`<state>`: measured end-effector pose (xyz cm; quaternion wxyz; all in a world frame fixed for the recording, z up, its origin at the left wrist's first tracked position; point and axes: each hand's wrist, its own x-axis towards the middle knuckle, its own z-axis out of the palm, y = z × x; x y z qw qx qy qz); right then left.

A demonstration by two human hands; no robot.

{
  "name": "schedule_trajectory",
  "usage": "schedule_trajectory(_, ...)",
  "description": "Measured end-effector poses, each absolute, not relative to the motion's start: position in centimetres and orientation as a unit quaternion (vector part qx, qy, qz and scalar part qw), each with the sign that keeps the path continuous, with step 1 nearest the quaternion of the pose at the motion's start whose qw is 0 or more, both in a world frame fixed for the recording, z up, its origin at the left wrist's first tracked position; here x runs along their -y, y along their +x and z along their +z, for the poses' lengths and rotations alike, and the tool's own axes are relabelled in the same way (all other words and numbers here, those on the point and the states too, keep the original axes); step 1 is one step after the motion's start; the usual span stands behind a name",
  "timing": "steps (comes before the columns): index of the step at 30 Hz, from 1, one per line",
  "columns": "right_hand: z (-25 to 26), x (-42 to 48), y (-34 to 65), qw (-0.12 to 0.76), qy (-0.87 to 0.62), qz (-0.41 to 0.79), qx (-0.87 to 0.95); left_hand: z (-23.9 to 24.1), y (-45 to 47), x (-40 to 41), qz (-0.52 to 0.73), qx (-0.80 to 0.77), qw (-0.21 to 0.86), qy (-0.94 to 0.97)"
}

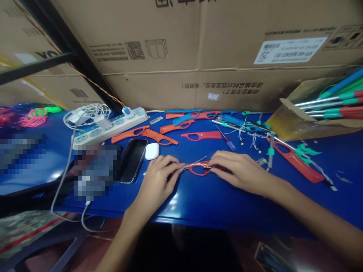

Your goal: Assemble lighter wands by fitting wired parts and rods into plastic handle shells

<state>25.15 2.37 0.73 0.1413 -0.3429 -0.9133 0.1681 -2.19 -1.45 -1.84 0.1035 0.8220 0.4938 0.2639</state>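
A small red plastic handle (198, 169) with a metal rod and a white string lies on the blue table (198, 196) between my hands. My left hand (159, 174) is closed in a pinch on the rod's left end. My right hand (241, 170) lies over the handle's right end, fingers curled down on it. Both hands rest on the tabletop near its front edge.
Several orange, red and blue handle halves (159, 136) lie behind my hands. A phone (133, 159) and a white earbud case (152, 151) sit at the left, a power strip (110, 126) beyond. A screwdriver (227, 140), a long red grabber (297, 161) and a cardboard box (286, 122) of rods are at the right.
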Motion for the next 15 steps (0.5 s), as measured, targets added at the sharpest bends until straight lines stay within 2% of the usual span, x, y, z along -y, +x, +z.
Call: schedule_trajectory(15, 0.83, -1.96, 24.83, 0.151, -0.372, 0.188, 0.896, -2.3, -2.4, 1.55, 0.283, -0.493, 0.115, 0.814)
